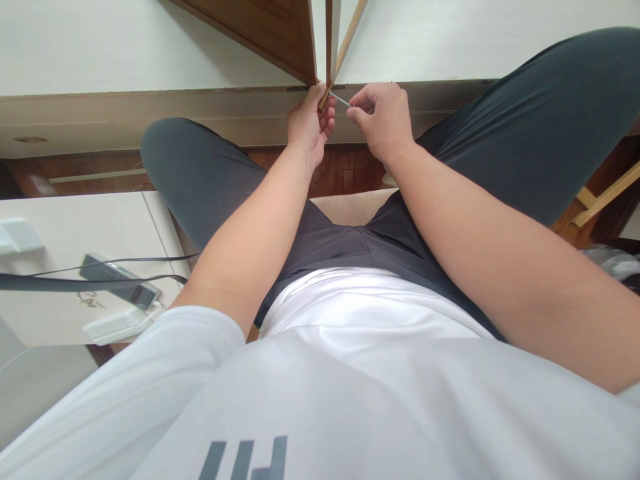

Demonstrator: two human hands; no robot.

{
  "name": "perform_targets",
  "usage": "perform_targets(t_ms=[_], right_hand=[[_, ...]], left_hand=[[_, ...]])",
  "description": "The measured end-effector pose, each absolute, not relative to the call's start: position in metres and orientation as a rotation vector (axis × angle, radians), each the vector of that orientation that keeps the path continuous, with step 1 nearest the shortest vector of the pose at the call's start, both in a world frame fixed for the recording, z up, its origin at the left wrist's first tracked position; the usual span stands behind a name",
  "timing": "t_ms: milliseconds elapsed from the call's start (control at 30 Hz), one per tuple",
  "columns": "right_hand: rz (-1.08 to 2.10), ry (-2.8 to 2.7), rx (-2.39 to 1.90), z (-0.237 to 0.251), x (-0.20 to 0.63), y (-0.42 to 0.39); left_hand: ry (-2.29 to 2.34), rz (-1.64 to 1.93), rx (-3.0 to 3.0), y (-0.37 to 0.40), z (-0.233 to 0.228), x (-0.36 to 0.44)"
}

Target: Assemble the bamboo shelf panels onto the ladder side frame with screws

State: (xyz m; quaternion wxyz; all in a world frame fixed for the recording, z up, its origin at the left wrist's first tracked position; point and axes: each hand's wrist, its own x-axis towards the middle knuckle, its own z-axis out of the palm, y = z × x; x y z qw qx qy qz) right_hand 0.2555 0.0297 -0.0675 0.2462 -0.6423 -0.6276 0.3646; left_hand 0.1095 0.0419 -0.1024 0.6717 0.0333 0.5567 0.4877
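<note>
Here we are at the near edge of the pale surface (125, 53), and your wooden piece (285, 30) is right there, its low end poking just past that edge between your two hands. Look at it: a broad, warm brown panel (250, 17) spreads away to the left, darker along its rim and narrowing towards you. Beside it runs a slim dark bar (329, 40), nearly end-on to you, and then a lighter, honey-coloured strip (353, 30) slants off to the right. All three crowd in towards one corner; how they join there is too small to tell.

Your left grip (307, 127) is closed about that low end, thumb up against the wood, fingers curled loosely beneath. Over on the other side, your right grip (385, 120) is pinched, thumb and forefinger together on a thin, straight, grey rod (341, 99). It points left, its far tip right by the wooden corner; whether it sits in the wood, you can't tell from here. Below, your dark-trousered knees spread wide, and off left a phone (120, 280) lies on a white cabinet (115, 227).
</note>
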Motion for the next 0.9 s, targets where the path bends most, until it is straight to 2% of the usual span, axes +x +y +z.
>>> perform_targets(t_ms=[200, 467, 900], right_hand=[[0.999, -1.737, -1.752, -0.069, 0.255, 0.028], [0.925, -1.748, -1.779, -0.069, 0.250, 0.029], [1.205, -1.458, -1.842, -0.084, 0.249, 0.041]], left_hand=[[1.149, 1.076, -0.098, 0.042, -0.104, 0.109], [1.202, 1.090, 0.127, 0.042, -0.107, 0.108], [1.257, 1.067, 0.305, 0.043, -0.112, 0.107]])
